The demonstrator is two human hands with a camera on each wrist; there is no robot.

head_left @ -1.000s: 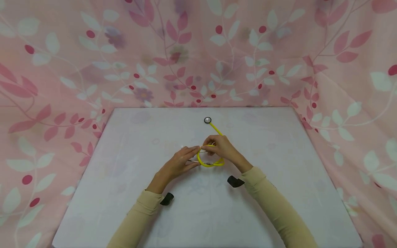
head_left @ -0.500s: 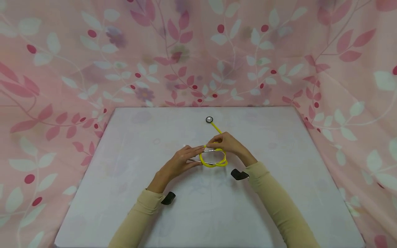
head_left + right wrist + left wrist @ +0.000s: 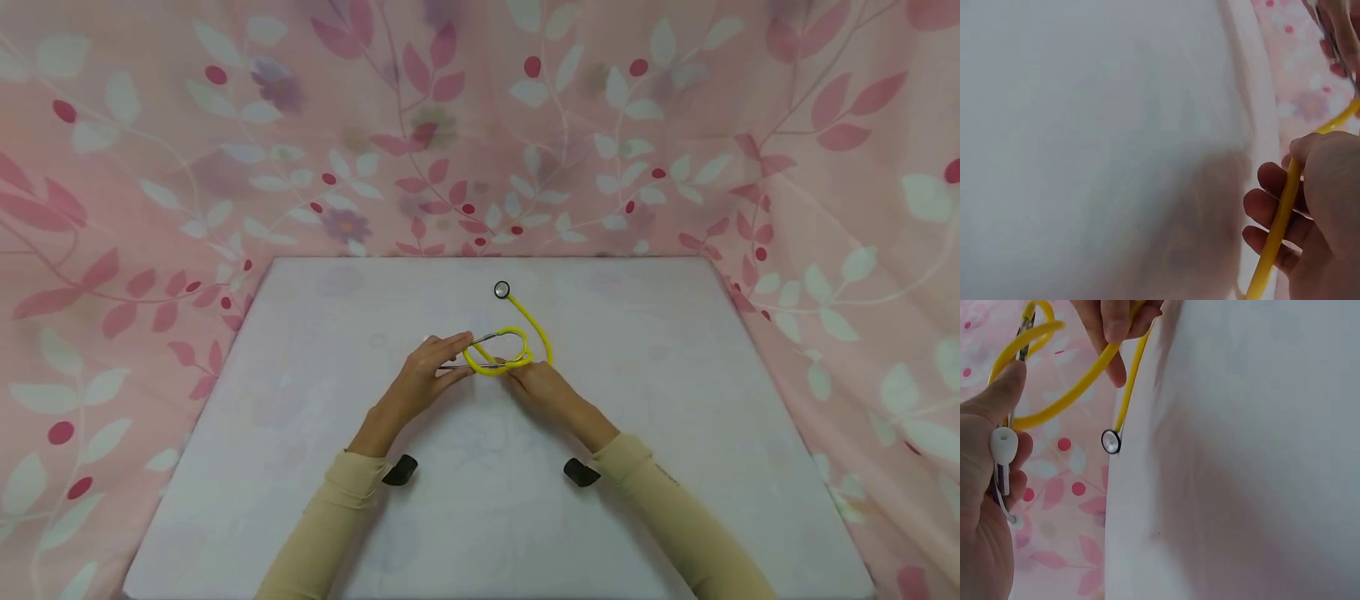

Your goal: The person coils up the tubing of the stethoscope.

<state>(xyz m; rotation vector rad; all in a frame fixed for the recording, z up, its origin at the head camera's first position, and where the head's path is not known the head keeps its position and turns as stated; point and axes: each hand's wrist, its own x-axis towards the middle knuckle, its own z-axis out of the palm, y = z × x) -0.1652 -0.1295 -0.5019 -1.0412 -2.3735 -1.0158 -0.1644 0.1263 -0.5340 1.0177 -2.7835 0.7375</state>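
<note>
A stethoscope with yellow tubing (image 3: 550,343) is between my two hands, its tubing looped around the metal ear tubes. My left hand (image 3: 426,371) holds the ear tubes and the tubing at the loop's left side. White eartips (image 3: 1004,445) stick out beside that palm in the left wrist view. My right hand (image 3: 546,392) pinches the yellow tubing between thumb and fingers below the loop's right side. In the right wrist view, a length of tubing (image 3: 1279,231) runs across its curled fingers. The round chestpiece (image 3: 502,289) lies farther back on the table.
The white-covered table (image 3: 480,533) spreads out around the hands. Behind it and along the sides hangs a pink leaf-patterned cloth (image 3: 465,125). A black wrist-camera piece (image 3: 581,472) juts from the right cuff, and another black piece (image 3: 401,470) from the left.
My right hand has come from the loop's far side down to its near side, drawing tubing along. The tubing to the chestpiece now bows right. My left hand has shifted slightly left and away.
</note>
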